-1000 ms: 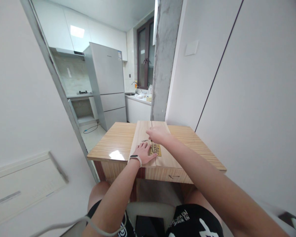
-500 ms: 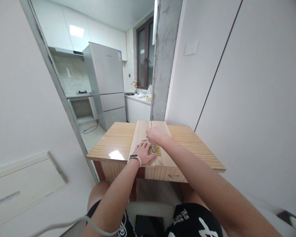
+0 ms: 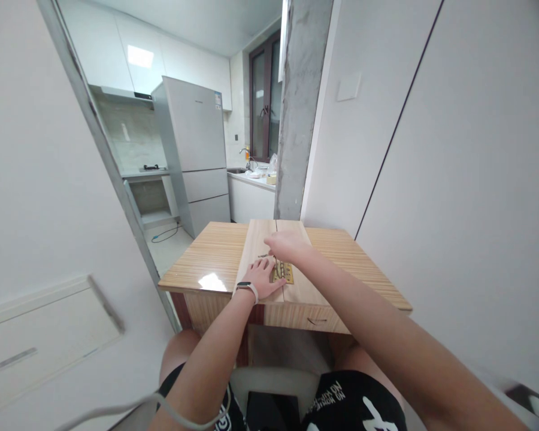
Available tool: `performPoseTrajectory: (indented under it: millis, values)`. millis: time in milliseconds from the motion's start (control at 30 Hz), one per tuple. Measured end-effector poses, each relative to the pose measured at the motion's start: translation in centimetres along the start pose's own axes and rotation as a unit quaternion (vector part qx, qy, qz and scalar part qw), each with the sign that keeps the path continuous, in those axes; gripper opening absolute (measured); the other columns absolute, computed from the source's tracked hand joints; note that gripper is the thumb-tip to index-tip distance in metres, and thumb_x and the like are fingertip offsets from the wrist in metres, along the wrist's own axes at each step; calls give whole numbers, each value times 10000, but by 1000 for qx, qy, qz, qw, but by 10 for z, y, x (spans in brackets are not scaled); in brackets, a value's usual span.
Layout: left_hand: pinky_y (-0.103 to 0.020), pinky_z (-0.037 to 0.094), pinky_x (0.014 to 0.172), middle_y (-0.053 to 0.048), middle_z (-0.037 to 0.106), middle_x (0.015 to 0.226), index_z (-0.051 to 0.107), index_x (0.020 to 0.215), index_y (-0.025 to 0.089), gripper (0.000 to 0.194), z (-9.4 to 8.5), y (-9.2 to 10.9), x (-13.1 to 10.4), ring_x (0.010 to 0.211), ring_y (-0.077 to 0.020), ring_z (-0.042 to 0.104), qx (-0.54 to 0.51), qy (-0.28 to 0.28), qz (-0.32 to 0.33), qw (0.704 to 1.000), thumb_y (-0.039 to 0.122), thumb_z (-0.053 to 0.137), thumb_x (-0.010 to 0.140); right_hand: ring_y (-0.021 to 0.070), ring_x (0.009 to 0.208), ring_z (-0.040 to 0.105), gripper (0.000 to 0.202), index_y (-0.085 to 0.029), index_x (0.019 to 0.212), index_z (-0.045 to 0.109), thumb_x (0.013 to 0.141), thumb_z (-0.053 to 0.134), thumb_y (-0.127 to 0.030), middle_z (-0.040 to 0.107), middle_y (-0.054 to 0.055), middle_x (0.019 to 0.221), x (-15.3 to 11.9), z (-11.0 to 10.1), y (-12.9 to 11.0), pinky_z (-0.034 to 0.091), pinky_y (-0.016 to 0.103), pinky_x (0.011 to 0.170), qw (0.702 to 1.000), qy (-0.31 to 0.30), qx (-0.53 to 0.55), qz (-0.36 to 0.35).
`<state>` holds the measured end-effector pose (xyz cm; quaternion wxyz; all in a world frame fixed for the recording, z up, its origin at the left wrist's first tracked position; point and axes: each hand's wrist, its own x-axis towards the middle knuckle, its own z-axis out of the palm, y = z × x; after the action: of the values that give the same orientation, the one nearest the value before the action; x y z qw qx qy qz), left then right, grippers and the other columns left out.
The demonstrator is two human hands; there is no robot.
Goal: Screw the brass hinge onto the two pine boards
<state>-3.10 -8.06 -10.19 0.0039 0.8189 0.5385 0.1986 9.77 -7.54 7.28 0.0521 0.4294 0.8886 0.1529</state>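
Note:
A brass-coloured hinge [image 3: 289, 274] lies across the seam between two pale wooden boards [image 3: 263, 230] on the small table. Flat on the left board is my left hand [image 3: 260, 278], its fingers spread and the thumb reaching to the hinge's near edge. My right hand [image 3: 286, 244] is closed like a fist just above the hinge's far end. What it grips is hidden by the fingers; a thin dark piece shows beneath it. A few small dark items [image 3: 263, 256] lie on the left board beyond my left fingers, too small to name.
The boards rest on a wood-grain table [image 3: 206, 257] with a drawer [image 3: 305, 317] at its front. A white wall [image 3: 453, 179] stands close on the right. Past the doorway are a fridge [image 3: 197, 131] and a sink counter [image 3: 251, 194]. A grey cable [image 3: 117, 410] hangs at lower left.
My right fist has turned slightly and shifted a little to the left, showing more of the hinge. The left hand has stayed in place.

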Motion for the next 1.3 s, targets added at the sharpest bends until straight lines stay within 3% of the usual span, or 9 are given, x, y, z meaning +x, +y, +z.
performPoseTrajectory:
  millis: [133,267,600,900,1167,1300]
  values:
    - [-527,333,1108,-117,469,1489,490,1391,283,785,2,-2,0,1376,-357,390,-2,2,0,1000,847,346,865,270,1013,701,266,-136,1060,736,943,630,-350,699,186,1080,-2,0,7,526,313,826,996,-12,-36,-79]
    - [-522,332,1108,-110,477,1480,476,1410,294,797,3,-4,0,1375,-356,392,-1,3,0,1000,855,341,861,255,975,706,231,-115,1059,733,952,590,-262,683,191,1071,-3,4,5,534,307,797,993,-15,-58,-104]
    - [-536,284,1139,-100,406,1551,467,1436,308,781,-1,0,0,1415,-359,338,-1,-20,-7,1000,836,332,877,286,983,718,294,-92,1052,753,942,575,-298,727,205,1038,4,1,2,543,350,835,995,-21,-51,-87]
    - [-539,294,1135,-110,439,1521,478,1429,288,784,-4,3,-1,1405,-363,347,0,-29,-10,1000,832,329,883,300,994,725,310,-66,1068,763,889,635,-285,744,243,1026,11,1,1,548,344,842,998,-42,-30,-47]
    - [-520,302,1125,-106,465,1483,433,1474,304,803,-3,3,0,1390,-354,359,2,-24,-8,1000,836,327,881,284,1033,723,364,-87,1146,754,862,707,-310,747,220,1088,20,-10,-3,559,317,848,991,-128,-19,42]
    - [-523,301,1125,-103,450,1500,456,1450,309,782,-3,1,0,1391,-356,361,-1,-25,-9,1000,832,334,881,291,1016,722,303,-102,1112,764,895,674,-293,742,209,1063,11,-10,-6,561,337,822,992,-121,-29,-1]
